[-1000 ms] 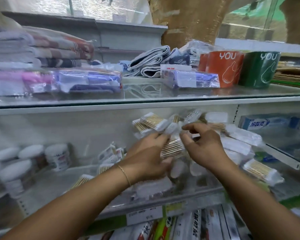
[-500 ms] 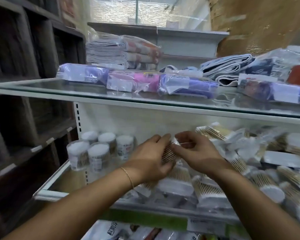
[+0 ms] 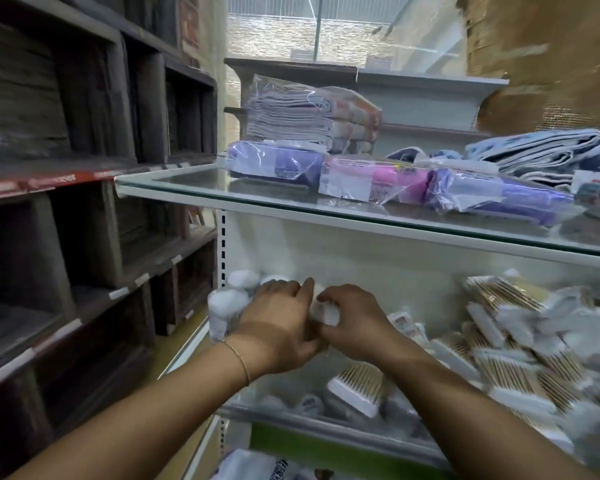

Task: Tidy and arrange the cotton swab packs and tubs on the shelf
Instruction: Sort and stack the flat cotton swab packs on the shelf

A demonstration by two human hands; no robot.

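Both hands meet at the left end of the lower shelf (image 3: 329, 426). My right hand (image 3: 355, 323) curls its fingers round a white-ended cotton swab pack (image 3: 326, 312). My left hand (image 3: 278, 323) grips the same pack from the left, with its thumb hidden. Just behind and left of my left hand stand white-lidded cotton swab tubs (image 3: 226, 306), partly covered by it. A loose heap of cotton swab packs (image 3: 520, 348) fills the shelf to the right. One pack (image 3: 357, 388) lies below my hands near the front rim.
A glass shelf (image 3: 194, 187) overhangs the work area and carries bagged purple and pink items (image 3: 374, 180) and folded towels (image 3: 309, 116). Dark wooden shelving (image 3: 84, 202) stands close on the left. More packaged goods show below the lower shelf (image 3: 257, 465).
Both hands have carried the pack leftward from the heap to the tubs at the shelf's left end. The view has swung left with them.
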